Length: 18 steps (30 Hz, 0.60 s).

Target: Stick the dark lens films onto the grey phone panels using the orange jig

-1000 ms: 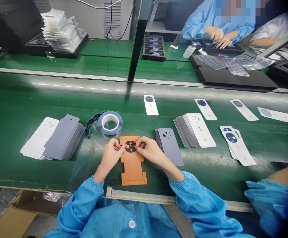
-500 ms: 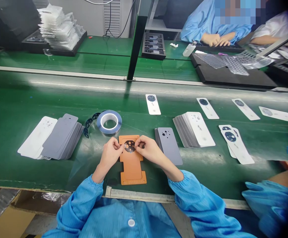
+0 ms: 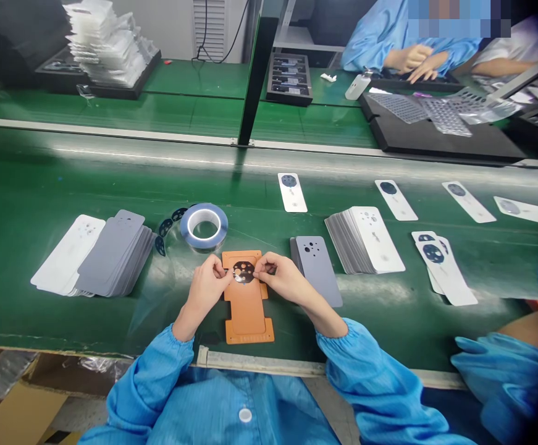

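Observation:
A round black sticker with several holes (image 3: 243, 272) is at the upper end of an orange jig (image 3: 247, 314). My left hand (image 3: 209, 285) pinches the sticker's left edge between thumb and finger. On the opposite edge, my right hand (image 3: 280, 277) pinches it the same way. Whether the sticker touches the jig or hovers just above, I cannot tell. Just beyond my left hand lies a roll of blue film tape (image 3: 204, 227), with round black stickers (image 3: 165, 227) along its loose strip. Grey phone-back panels (image 3: 317, 269) lie beside my right hand.
White and grey panels (image 3: 111, 253) are fanned at left, with another stack (image 3: 370, 238) at right. White panels with black circles (image 3: 447, 272) lie farther right, and several more sit on the belt (image 3: 111, 161). A co-worker's hands (image 3: 419, 62) are across the line.
The white panels on the belt have shifted slightly right. The co-worker's hands across the line have lifted and changed pose. My hands stay nearly still at the sticker.

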Each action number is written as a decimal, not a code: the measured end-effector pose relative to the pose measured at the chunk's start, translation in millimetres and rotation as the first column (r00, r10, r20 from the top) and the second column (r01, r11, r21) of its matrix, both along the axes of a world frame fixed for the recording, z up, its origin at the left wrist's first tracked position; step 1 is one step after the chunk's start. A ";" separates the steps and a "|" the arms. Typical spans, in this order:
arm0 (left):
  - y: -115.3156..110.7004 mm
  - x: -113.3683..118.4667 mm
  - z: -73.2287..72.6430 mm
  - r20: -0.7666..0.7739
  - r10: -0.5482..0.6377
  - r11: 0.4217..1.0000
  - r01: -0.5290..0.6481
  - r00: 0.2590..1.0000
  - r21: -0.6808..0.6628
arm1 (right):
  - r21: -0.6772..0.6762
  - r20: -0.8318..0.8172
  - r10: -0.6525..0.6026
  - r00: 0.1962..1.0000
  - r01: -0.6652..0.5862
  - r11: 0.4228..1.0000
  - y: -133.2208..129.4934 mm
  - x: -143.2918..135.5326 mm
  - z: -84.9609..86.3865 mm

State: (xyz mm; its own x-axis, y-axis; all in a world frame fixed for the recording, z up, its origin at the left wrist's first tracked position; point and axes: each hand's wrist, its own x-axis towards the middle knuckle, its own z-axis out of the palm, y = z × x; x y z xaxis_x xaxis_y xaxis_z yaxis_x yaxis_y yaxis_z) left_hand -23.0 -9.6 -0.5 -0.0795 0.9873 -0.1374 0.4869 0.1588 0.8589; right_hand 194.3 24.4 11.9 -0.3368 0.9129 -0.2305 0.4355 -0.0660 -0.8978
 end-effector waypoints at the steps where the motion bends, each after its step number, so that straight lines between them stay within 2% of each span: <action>1: 0.0 0.0 0.7 0.005 0.000 1.000 0.000 1.000 -0.005 | -0.019 -0.009 0.002 1.000 -0.003 1.000 0.6 0.2 0.6; 10: 0.0 0.7 1.2 -0.001 0.003 1.000 -0.003 1.000 -0.009 | -0.056 0.025 0.086 0.996 -0.085 0.995 7.9 6.4 11.8; 15: -0.7 1.4 2.8 0.001 -0.002 1.000 0.002 1.000 0.003 | 0.033 0.105 0.024 0.994 -0.027 0.999 10.3 6.9 10.5; 18: -1.4 1.5 3.5 -0.004 -0.005 1.000 0.005 1.000 0.015 | 0.093 0.142 0.023 0.990 -0.037 0.995 10.4 0.9 6.3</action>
State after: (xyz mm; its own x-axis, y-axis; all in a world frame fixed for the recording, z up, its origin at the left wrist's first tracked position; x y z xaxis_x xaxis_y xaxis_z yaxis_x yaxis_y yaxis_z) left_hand -21.5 -11.0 3.0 -0.0750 0.9897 -0.1221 0.4909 0.1432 0.8594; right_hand 195.3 34.8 18.2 -0.3351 0.9229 -0.1896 0.5579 0.0322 -0.8293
